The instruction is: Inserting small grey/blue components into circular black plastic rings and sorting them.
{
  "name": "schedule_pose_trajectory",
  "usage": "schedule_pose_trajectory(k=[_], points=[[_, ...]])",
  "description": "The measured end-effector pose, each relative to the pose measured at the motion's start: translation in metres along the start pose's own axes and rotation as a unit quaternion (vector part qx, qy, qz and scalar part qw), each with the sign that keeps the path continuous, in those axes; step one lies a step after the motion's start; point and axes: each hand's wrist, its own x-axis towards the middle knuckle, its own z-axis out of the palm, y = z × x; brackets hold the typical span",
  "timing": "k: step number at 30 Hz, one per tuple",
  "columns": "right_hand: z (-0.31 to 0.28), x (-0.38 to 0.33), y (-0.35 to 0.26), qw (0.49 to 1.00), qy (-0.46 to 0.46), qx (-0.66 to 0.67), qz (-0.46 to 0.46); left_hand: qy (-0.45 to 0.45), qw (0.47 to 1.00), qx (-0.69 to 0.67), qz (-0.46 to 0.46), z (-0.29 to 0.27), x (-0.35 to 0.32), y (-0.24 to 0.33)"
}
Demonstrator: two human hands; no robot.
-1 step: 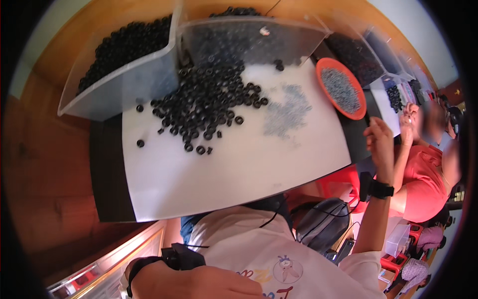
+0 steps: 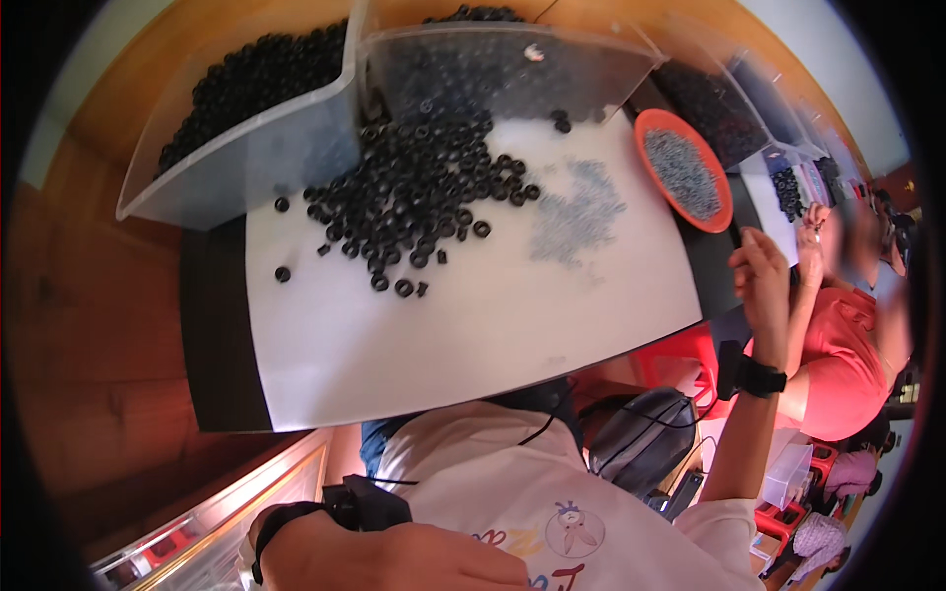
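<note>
At the lower edge, in front of the white shirt, my left hand [image 2: 424,557] shows its back; its fingers are mostly cut off, so their pose is hidden. Past the table's right edge, below an orange dish [image 2: 727,215], my right hand [image 2: 764,281] is raised with loosely bent fingers, and no object shows in it. Small grey metal pieces [image 2: 682,172] fill the dish. A loose patch of similar pieces [image 2: 581,217] lies on the white tabletop [image 2: 473,335]. Left of them spreads a heap of black ring-shaped parts [image 2: 414,187], with several strays around its near side.
Clear plastic bins of black parts stand behind the heap: one at left [image 2: 246,148], one at the back [image 2: 512,74], another beyond the dish [image 2: 705,108]. A person in a red shirt [image 2: 838,364] works at right. A dark bag [image 2: 645,443] and red stool [image 2: 690,355] are below the table.
The whole view has shifted slightly, so the table and its parts appear a little further right and higher. Both hands keep nearly the same pose; nothing was picked up or put down.
</note>
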Motion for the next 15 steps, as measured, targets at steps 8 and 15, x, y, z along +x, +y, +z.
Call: schedule_pose_trajectory(k=[8, 15], points=[[0.087, -0.086, -0.117, 0.963, -0.244, 0.026, -0.111, -0.338, 0.851, -0.130, -0.380, -0.133, 0.014, 0.005], [0.164, -0.075, -0.149, 0.872, -0.458, -0.084, -0.152, -0.022, 0.877, -0.184, -0.443, -0.093, 0.047, -0.088]])
